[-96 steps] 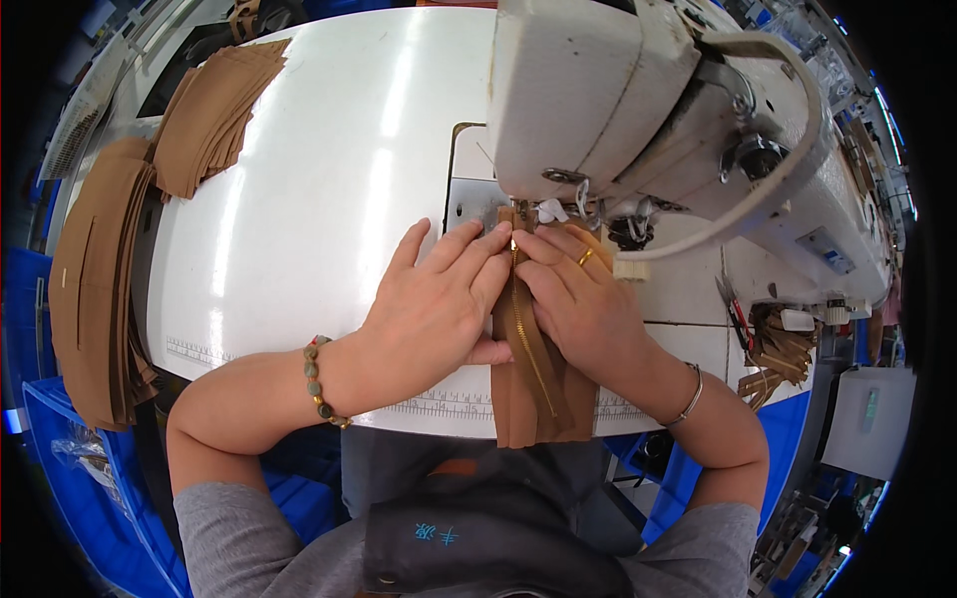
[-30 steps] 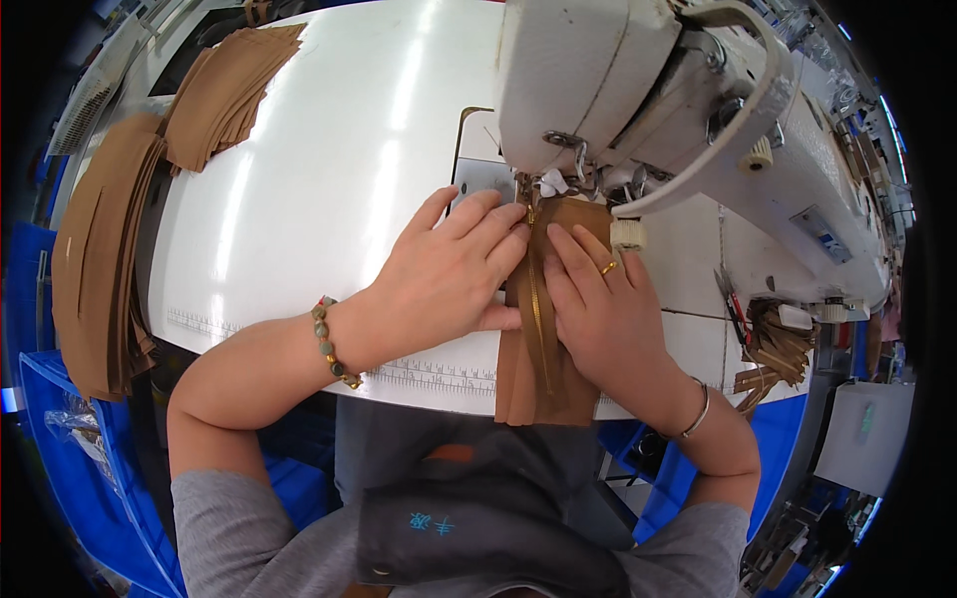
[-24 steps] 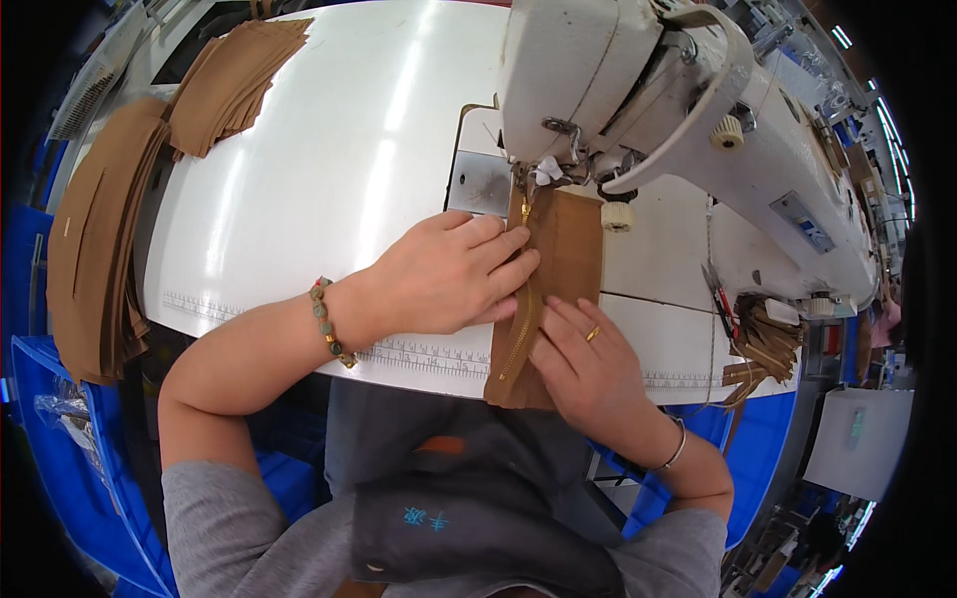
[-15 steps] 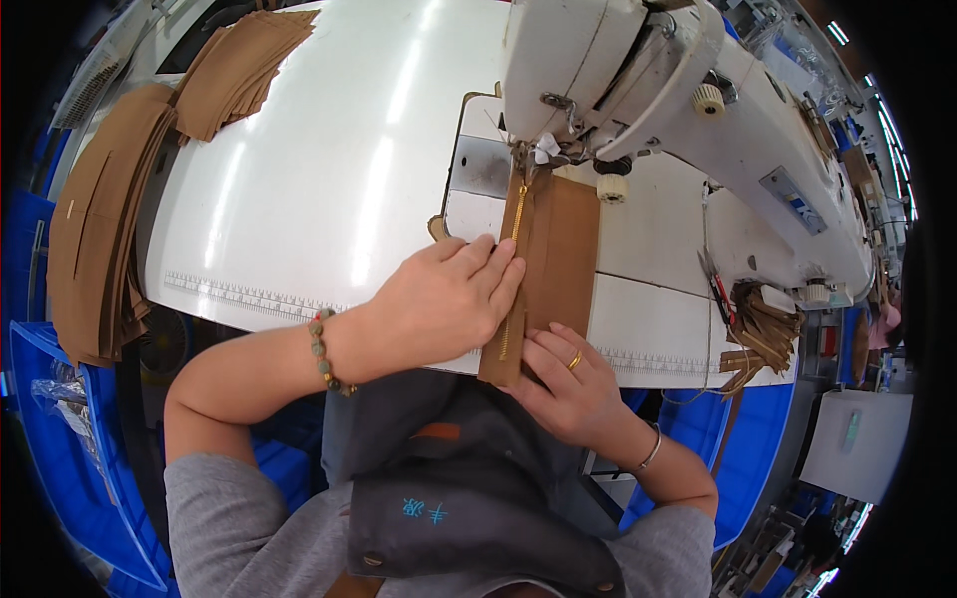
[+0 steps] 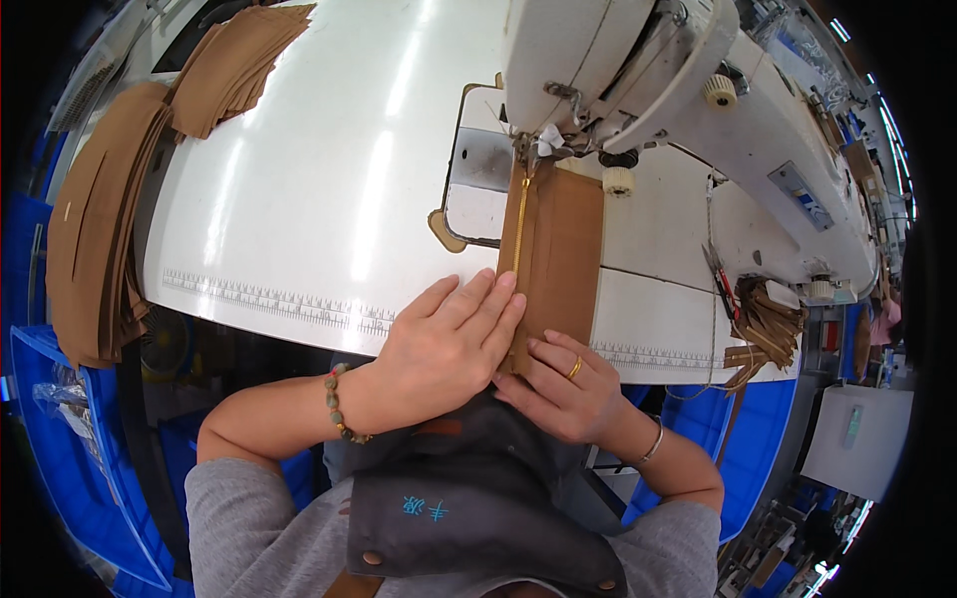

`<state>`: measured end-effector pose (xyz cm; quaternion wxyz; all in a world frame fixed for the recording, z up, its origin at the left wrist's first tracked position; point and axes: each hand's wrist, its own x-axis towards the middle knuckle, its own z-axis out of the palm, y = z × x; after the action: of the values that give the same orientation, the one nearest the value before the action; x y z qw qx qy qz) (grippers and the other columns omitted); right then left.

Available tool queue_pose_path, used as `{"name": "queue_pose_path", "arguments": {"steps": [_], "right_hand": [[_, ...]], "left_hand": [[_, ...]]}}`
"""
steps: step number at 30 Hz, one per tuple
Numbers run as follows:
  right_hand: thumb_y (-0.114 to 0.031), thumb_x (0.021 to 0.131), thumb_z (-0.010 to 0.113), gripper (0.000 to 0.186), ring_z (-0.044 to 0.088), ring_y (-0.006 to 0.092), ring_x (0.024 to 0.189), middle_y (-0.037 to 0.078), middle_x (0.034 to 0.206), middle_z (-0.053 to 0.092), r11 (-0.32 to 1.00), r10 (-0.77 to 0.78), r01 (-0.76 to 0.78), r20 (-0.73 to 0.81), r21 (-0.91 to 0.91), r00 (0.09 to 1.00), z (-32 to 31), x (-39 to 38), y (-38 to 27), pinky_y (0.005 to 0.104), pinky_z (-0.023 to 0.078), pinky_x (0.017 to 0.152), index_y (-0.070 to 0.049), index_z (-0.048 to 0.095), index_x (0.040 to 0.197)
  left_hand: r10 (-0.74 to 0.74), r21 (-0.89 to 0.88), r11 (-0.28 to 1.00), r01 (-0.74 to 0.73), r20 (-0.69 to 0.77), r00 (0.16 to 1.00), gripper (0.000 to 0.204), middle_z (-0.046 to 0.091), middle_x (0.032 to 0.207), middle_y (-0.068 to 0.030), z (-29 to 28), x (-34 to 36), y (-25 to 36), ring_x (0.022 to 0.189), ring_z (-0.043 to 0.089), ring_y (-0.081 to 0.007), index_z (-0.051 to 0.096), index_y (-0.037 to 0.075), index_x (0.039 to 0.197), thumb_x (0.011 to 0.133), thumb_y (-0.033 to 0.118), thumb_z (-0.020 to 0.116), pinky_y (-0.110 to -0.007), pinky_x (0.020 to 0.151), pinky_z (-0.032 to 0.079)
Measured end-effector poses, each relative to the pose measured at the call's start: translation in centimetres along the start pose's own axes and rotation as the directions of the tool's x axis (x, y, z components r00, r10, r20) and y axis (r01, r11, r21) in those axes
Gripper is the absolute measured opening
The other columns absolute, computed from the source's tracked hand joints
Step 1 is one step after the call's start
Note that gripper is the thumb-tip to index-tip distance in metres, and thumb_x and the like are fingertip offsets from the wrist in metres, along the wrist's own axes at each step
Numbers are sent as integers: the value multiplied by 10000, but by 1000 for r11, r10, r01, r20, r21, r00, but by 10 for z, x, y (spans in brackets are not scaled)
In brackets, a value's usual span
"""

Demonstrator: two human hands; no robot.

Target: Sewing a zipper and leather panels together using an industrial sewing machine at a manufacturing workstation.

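A brown fabric piece (image 5: 570, 239) lies under the presser foot (image 5: 525, 151) of a white sewing machine (image 5: 598, 60). Along its left side runs a zipper (image 5: 522, 224) with gold teeth, its far end at the foot. My left hand (image 5: 449, 339) rests on the near half of the zipper, fingers stretched out flat and close together. At the near end of the fabric, by the table edge, my right hand (image 5: 570, 387) pinches the strip between thumb and curled fingers. Its fingertips are partly hidden behind the cloth.
Stacks of brown cut pieces (image 5: 105, 224) and more panels (image 5: 239, 65) sit at the left. Red-handled snips (image 5: 722, 284) and a bundle of brown strips (image 5: 768, 324) lie at the right. Blue bins (image 5: 753, 453) stand below the white table (image 5: 299, 199).
My left hand has slid back toward me along the zipper, baring more of it. My right hand has shifted slightly nearer, still at the fabric's near end.
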<state>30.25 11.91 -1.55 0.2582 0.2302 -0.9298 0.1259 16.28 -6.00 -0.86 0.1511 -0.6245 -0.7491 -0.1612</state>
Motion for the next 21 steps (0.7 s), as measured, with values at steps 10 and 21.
{"name": "queue_pose_path", "arguments": {"steps": [10,21], "right_hand": [[-420,899,779,517,614,369,1242,143,1376,630,965,257,-263,158,19,954,-1,49,91,441,537,1009,-91,705,1291],[-633,795,773,831,512,415,1415,194,1547,516,962,272,-271,234,-35,934,10,50,97,523,445,1127,-118,643,1435]], "left_hand": [[-27,-48,998,33,119,992,671,671,1417,-151,-11,2,-2,1280,654,-295,705,39,1329,814,453,817,-467,1038,534],[-96,-64,992,108,170,981,791,597,1525,-124,-14,-23,8,1431,544,-304,657,166,1433,823,662,746,-507,1166,420]]}}
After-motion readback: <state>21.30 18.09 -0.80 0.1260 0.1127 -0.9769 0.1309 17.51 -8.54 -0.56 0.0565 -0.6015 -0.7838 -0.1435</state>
